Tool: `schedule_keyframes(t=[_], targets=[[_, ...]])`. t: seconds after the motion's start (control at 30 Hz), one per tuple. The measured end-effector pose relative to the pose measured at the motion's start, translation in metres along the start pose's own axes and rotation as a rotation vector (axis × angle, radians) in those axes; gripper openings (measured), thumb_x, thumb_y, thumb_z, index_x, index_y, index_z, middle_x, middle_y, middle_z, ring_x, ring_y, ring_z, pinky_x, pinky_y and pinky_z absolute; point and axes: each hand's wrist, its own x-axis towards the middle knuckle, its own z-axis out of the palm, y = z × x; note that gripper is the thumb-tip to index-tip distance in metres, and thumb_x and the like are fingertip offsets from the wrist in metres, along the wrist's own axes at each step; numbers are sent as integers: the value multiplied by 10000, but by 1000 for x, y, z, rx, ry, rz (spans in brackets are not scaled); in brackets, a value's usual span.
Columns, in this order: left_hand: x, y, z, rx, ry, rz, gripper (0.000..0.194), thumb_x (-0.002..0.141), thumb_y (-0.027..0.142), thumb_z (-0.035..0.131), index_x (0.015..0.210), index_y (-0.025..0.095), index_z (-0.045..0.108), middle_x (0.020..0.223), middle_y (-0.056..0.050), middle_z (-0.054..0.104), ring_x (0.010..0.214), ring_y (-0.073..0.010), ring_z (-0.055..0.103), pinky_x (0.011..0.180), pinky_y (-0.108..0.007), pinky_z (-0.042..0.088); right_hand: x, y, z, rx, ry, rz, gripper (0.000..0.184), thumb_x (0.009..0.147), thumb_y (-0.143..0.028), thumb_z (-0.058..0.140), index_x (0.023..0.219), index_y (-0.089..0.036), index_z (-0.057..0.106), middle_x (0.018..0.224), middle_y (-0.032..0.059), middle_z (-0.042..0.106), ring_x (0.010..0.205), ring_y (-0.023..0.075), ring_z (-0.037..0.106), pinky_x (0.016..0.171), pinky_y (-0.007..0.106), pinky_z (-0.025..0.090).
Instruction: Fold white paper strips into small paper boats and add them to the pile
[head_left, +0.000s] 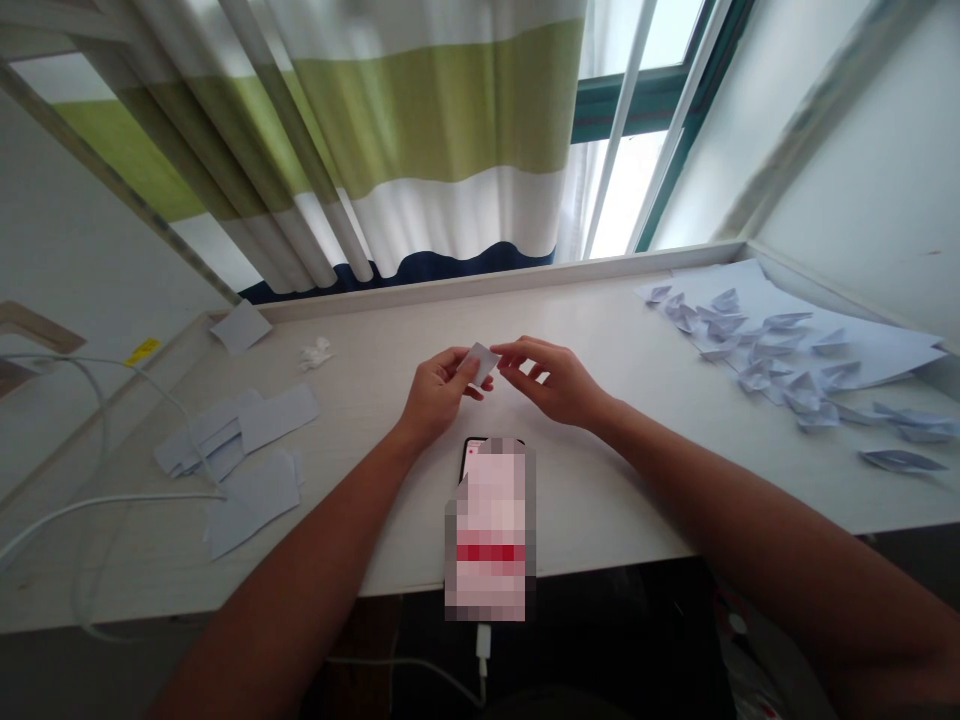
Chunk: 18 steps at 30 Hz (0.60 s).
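White cable [150, 496]: smooth, round, looping in past the left border; cut off there, tip lost among the loose papers.
Loose papers [274, 418]: thin, matte, roughly rectangular, overlapping; lower sheets mostly hidden.
Square sheet [241, 327]: flat, white, at the back left corner, against the raised rim.
Crumpled wad [316, 353]: white, soft-looking; folds too small to make out.
Tabletop [360, 370]: pale, faintly grained; raised rim along the back, open stretch between wad and left hand.
Left hand [442, 388]: pinching the folded paper between thumb and fingers; some fingers partly hidden.
Folded paper [480, 365]: small, flat, crisp-cornered, tilted, just above the tabletop between both hands.
Phone [491, 520]: rounded slab, dark rim, screen blurred by blocks; at the front edge, white plug [484, 641] below.
Right hand [551, 382]: curved, thumb and forefinger tips at the paper's right corner; pinching or merely touching, cannot tell.
Tabletop, right part: wide free stretch up to the folded boats.
Folded boats [780, 345]: creased, pointed, crowded; count unclear, partly on a large sheet [892, 345].
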Motion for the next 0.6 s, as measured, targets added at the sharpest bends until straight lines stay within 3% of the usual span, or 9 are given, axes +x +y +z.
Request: schedule_keyframes(t=[0.3,0.5,0.6], targets=[[0,0,-1,5,-50,-104,562,900,681,777,1070,146,762,1063,-141,844,772,-234,829,602,-278,614,2,2,2,-87,5,84,315,1012,-178,630,1277,-154,797,1099,122,794,924,221,770,718,335,642],[1,-5,-2,69,-6,-138,626,858,715,805,1115,149,731,962,-128,848,792,-275,845,548,-265,587,-1,3,3,-152,-52,63,329,1046,-200,611,1316,-214,798,1084,91,777,887,204,733,753,352,614],[1,-7,-2,96,-13,-142,632,826,728,827,1066,150,742,898,-125,846,793,-281,843,540,-265,578,0,6,2,-146,-48,51,257,1053,-250,637,1230,-222,821,1068,84,750,879,200,713,743,348,601]])
